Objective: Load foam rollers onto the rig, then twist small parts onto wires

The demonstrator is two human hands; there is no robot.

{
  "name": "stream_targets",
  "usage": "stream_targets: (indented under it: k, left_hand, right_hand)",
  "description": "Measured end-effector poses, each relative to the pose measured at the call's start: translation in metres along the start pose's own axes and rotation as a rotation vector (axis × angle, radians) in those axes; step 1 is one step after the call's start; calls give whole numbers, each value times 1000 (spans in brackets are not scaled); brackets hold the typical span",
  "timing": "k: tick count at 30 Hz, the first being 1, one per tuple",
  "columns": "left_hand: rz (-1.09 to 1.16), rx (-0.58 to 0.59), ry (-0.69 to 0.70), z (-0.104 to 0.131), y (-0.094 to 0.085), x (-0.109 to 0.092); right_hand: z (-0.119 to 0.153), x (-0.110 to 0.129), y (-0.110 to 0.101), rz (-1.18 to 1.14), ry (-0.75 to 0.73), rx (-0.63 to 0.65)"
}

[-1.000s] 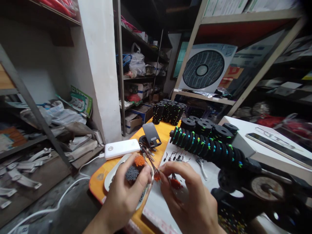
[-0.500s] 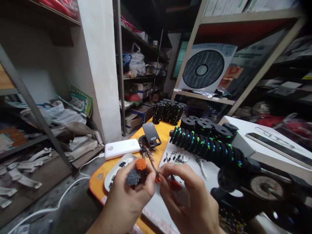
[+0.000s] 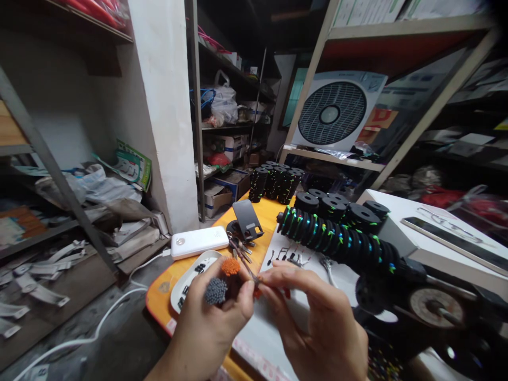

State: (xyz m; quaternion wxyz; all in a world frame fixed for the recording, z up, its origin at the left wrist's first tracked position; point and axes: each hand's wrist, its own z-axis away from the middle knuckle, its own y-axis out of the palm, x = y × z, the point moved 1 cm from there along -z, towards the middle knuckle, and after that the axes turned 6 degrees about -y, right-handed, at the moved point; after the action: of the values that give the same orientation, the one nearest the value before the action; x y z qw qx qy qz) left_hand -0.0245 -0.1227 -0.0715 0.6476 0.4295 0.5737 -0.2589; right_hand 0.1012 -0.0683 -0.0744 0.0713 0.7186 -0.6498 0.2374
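My left hand (image 3: 206, 333) is closed around two bundles of thin strands, one with orange ends (image 3: 230, 266) and one with grey ends (image 3: 216, 291). Between its thumb and forefinger runs a thin brownish strand (image 3: 248, 270). My right hand (image 3: 323, 317) meets the left thumb in a pinch at the near end of this strand; its fingertips hide the exact grip. A bit of orange shows just under the fingertips. Beyond the hands, small dark pieces with thin leads (image 3: 282, 255) lie on a white sheet (image 3: 273, 248).
Left of my hands, a white tray (image 3: 173, 302) holds small black pieces. Behind it are a white power bank (image 3: 200, 242), keys and a phone stand (image 3: 248, 218). A black roller with green strands (image 3: 333, 233) and machine parts stand right. Black foam rolls (image 3: 273, 182) stand at the back.
My right hand has shifted slightly right and its fingers lie flatter, covering more of the orange bit beneath them. The left hand keeps both bundles almost in the same place.
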Motion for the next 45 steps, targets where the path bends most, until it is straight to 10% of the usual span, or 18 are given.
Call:
stream_targets:
  k: [12, 21, 33, 45]
  left_hand:
    - [-184, -14, 189, -9, -3, -2]
    - [-90, -5, 197, -15, -9, 10]
    - [259, 10, 7, -5, -4, 20]
    - [467, -242, -209, 13, -12, 26]
  right_hand:
    - [0, -8, -2, -77, 104, 4]
    - [-14, -2, -5, -128, 295, 268]
    - [-10, -2, 3, -263, 432, 416]
    - [-14, 2, -7, 55, -62, 519]
